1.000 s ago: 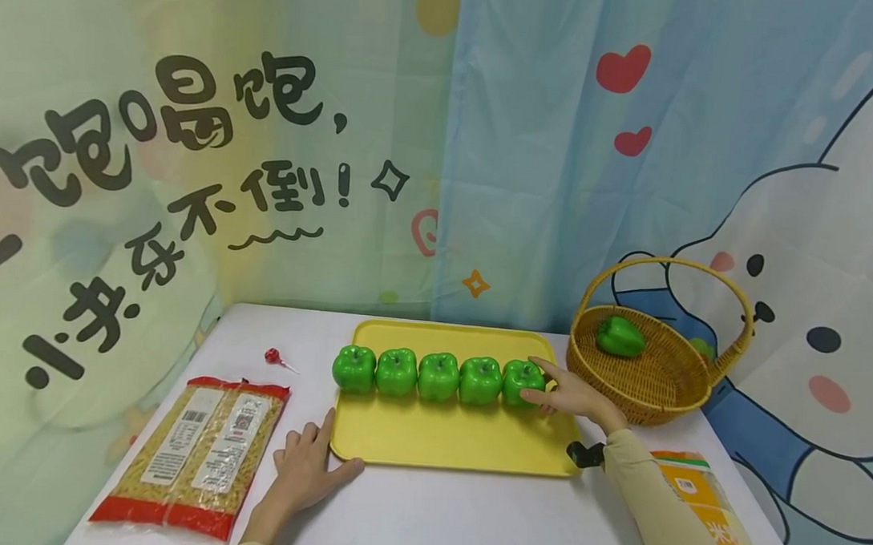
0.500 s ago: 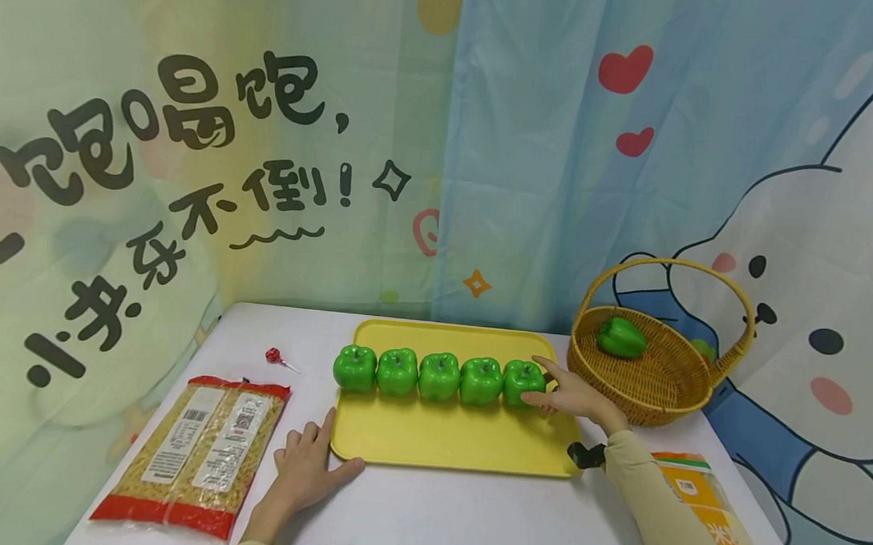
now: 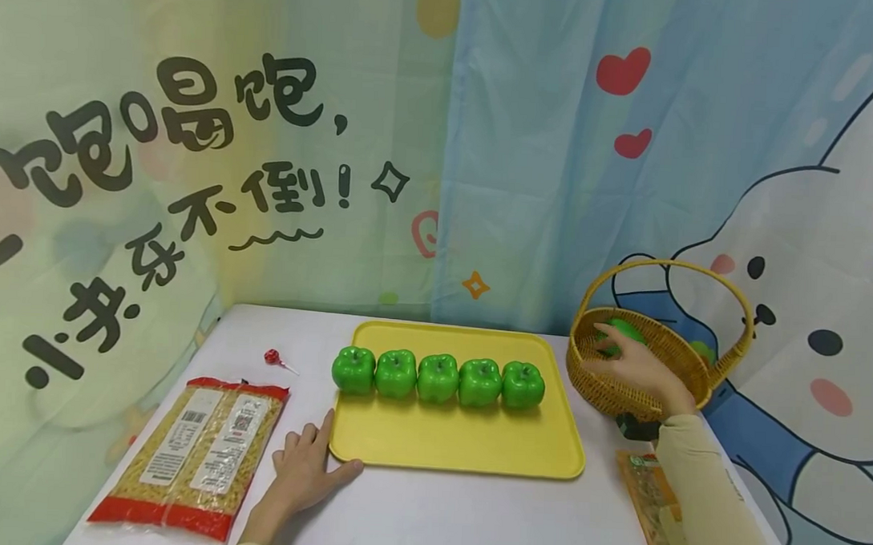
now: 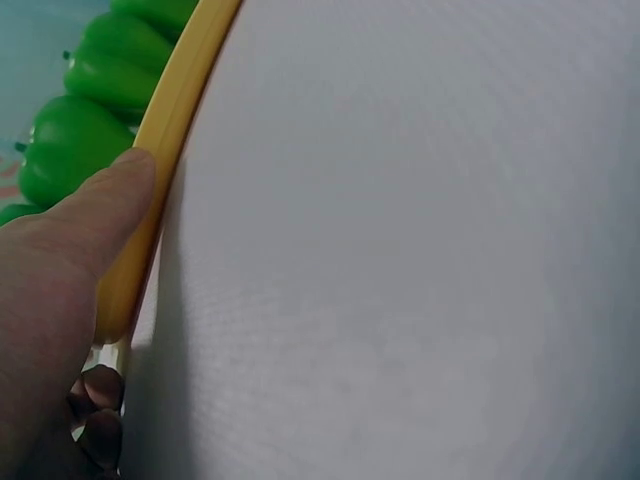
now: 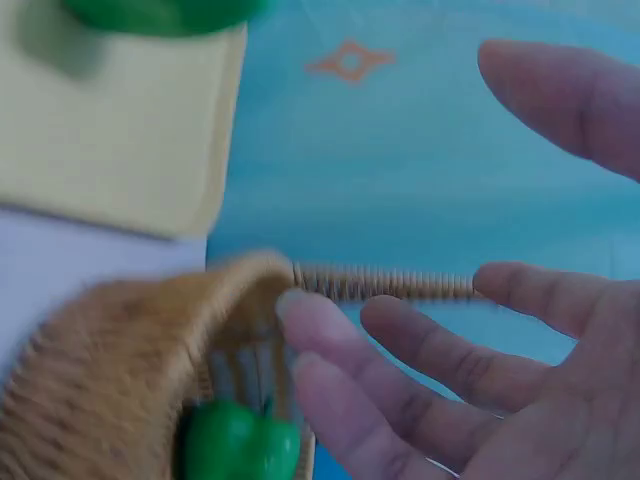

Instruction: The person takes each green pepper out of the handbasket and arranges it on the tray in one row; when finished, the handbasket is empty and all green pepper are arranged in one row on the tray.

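In the head view several green bell peppers (image 3: 438, 377) stand in a row across the yellow tray (image 3: 459, 440). My left hand (image 3: 303, 470) is at the tray's front left corner, thumb along the front rim and index finger up the left side. The left wrist view shows that thumb (image 4: 115, 195) lying on the rim. Over the wicker basket (image 3: 597, 393) at the right reaches my right hand (image 3: 641, 369), fingers spread and holding nothing. One green bell pepper (image 3: 629, 330) lies in the basket, partly hidden by that hand; its lower part shows in the right wrist view.
The basket's tall handle (image 3: 668, 262) arches above my right hand. Left of the tray lie a flat bag of pasta (image 3: 185, 448) and a red lollipop (image 3: 271, 356). A food packet (image 3: 648, 504) lies partly under my right forearm. Printed curtains hang behind the table.
My right hand has left the rightmost pepper on the tray and moved right, over the basket. The peppers stand as before. My left hand has stayed at the tray's corner.
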Demonstrator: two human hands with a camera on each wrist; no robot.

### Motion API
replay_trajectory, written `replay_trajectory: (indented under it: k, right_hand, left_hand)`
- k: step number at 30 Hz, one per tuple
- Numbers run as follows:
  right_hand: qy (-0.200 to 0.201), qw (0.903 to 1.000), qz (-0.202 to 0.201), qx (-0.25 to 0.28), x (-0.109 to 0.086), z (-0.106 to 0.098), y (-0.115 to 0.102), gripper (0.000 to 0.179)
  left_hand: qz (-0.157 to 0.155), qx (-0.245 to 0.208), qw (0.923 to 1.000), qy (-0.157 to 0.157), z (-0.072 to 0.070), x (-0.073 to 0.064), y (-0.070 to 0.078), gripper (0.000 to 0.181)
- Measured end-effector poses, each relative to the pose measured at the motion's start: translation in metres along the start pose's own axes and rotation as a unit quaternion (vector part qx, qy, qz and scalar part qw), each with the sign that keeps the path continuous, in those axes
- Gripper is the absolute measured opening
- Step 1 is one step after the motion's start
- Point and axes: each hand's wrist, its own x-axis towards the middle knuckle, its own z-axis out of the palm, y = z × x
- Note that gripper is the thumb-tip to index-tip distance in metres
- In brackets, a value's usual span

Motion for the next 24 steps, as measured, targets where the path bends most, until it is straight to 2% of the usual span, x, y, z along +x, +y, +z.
replay_trajectory:
  k: [6, 10, 14, 18, 24]
  right_hand:
    - [0.008, 0.9992, 0.034, -0.017, 0.015, -0.025, 0.031, 0.098]
    - [0.013, 0.9980, 0.058, -0.023, 0.028, -0.032, 0.052, 0.098]
    - [0.024, 0.9955, 0.072, -0.057, 0.043, -0.036, 0.068, 0.093]
    - [0.044, 0.9919, 0.068, -0.098, 0.059, -0.036, 0.078, 0.085]
    - [0.044, 0.9923, 0.048, -0.105, 0.072, -0.025, 0.099, 0.071]
  left_hand:
    - [0.002, 0.001, 1.0000, 0.000, 0.000, 0.002, -0.001, 0.106]
    - [0.004, -0.001, 1.0000, -0.001, 0.000, 0.001, 0.000, 0.106]
    - [0.001, -0.001, 1.0000, -0.006, 0.000, 0.000, 0.000, 0.107]
    - [-0.006, -0.002, 0.9999, -0.008, -0.001, 0.000, -0.001, 0.107]
    - [-0.003, -0.002, 1.0000, 0.000, -0.001, -0.001, 0.000, 0.105]
